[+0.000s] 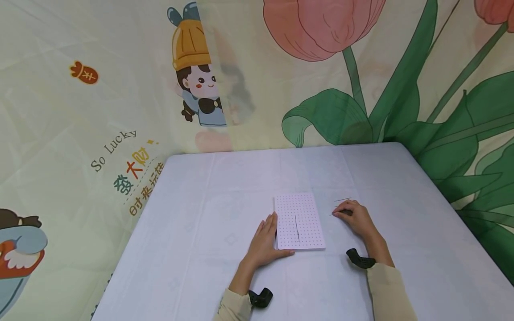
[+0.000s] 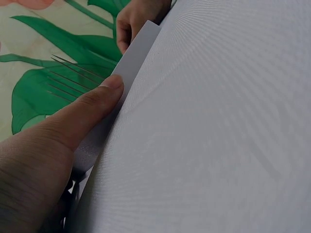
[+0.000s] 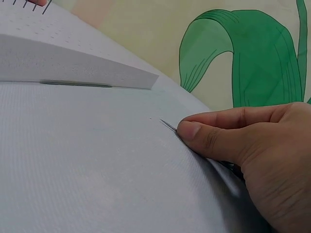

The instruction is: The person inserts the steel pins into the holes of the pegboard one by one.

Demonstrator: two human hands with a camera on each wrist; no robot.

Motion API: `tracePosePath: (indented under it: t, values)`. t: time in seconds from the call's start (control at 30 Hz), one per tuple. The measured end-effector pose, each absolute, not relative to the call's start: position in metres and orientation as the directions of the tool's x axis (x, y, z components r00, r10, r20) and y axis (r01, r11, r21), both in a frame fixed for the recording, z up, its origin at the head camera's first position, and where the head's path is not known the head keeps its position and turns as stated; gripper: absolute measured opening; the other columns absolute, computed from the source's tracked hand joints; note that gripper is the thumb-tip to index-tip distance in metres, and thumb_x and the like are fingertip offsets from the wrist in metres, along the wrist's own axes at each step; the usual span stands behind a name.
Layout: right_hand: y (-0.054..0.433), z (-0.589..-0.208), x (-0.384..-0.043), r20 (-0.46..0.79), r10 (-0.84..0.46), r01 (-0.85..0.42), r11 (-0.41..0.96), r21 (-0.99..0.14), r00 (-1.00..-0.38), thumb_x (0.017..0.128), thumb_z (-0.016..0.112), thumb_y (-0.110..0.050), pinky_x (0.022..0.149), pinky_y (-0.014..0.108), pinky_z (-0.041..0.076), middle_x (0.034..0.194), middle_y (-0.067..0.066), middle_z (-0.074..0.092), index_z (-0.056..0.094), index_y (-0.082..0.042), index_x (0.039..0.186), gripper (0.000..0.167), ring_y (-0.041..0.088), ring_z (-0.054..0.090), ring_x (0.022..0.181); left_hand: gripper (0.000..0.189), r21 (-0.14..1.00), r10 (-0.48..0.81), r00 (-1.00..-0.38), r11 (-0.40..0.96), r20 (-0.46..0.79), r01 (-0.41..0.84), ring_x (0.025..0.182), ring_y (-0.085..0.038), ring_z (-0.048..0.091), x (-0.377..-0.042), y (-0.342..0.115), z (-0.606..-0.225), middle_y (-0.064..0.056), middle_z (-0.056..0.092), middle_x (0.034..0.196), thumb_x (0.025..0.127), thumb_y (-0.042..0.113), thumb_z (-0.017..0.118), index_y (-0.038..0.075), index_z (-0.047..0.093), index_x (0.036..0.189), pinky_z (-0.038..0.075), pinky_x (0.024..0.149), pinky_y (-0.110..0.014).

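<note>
A white board [image 1: 287, 223] dotted with rows of small holes lies on the table. Several thin metal needles [image 2: 73, 76] stand up from it. My left hand [image 1: 263, 243] rests against the board's left side with straight fingers, its thumb [image 2: 87, 109] laid along the near edge. To the right of the board, my right hand [image 1: 355, 217] pinches a needle [image 3: 168, 125] between thumb and forefinger, low over the cloth; the needle's pointed end sticks out. Just beyond that hand, another thin needle [image 1: 343, 199] lies on the table.
A white cloth [image 1: 225, 187] covers the table. Behind it hangs a printed backdrop [image 1: 249, 67] with tulips and cartoon figures. Black wrist cameras [image 1: 261, 298] sit on both wrists. A thin dark strip [image 3: 75, 83] shows along the board's bottom edge in the right wrist view.
</note>
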State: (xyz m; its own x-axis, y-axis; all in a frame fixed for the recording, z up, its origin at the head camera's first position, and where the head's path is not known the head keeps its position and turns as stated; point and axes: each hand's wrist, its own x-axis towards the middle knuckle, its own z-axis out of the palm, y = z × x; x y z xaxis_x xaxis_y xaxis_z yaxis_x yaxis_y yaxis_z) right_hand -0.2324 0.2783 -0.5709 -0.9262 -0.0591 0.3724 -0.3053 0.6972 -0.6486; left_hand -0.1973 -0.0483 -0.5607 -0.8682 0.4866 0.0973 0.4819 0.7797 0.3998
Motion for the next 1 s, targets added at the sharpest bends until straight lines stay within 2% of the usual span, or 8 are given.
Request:
tracePosePath:
  t: [0.17,0.5,0.8,1.0]
  values:
    - [0.277,-0.569,-0.230,0.373,-0.049,-0.302,0.687,-0.661,-0.927,0.078,0.073,-0.013,0.072,0.025,0.040,0.086,-0.001,0.064,0.071,-0.011,0.081,0.004,0.015,0.050,0.085,0.118,0.408,0.485,-0.868,0.774,0.109,0.484,0.140,-0.018,0.009,-0.198,-0.048,-0.563,-0.011,0.015,0.152,0.068,0.073,0.059,0.000,0.010,0.147,0.006,0.114,-0.032]
    - [0.271,-0.568,-0.230,0.395,0.015,-0.308,0.598,-0.740,-0.919,0.083,0.069,-0.017,0.070,0.008,0.044,0.090,0.002,0.064,0.069,-0.010,0.085,0.007,0.006,0.055,0.084,0.119,0.422,0.475,-0.873,0.773,0.110,0.474,0.140,-0.018,0.009,-0.198,-0.048,-0.565,-0.009,0.014,0.153,0.067,0.073,0.060,0.001,0.010,0.147,0.006,0.114,-0.033]
    - [0.257,-0.561,-0.230,0.410,0.093,-0.288,0.573,-0.767,-0.908,0.086,0.066,-0.016,0.069,0.010,0.043,0.085,0.006,0.066,0.069,-0.003,0.090,0.014,0.010,0.056,0.080,0.119,0.411,0.478,-0.869,0.772,0.126,0.484,0.140,-0.019,0.011,-0.198,-0.048,-0.566,-0.011,0.016,0.152,0.067,0.073,0.059,0.000,0.011,0.147,0.007,0.114,-0.034]
    - [0.245,-0.557,-0.231,0.423,0.114,-0.312,0.513,-0.800,-0.899,0.086,0.065,-0.018,0.059,0.013,0.048,0.081,0.005,0.065,0.066,-0.003,0.090,0.015,0.009,0.057,0.071,0.118,0.407,0.478,-0.870,0.776,0.118,0.482,0.140,-0.019,0.010,-0.198,-0.048,-0.565,-0.010,0.015,0.152,0.067,0.073,0.060,0.000,0.010,0.147,0.006,0.114,-0.033]
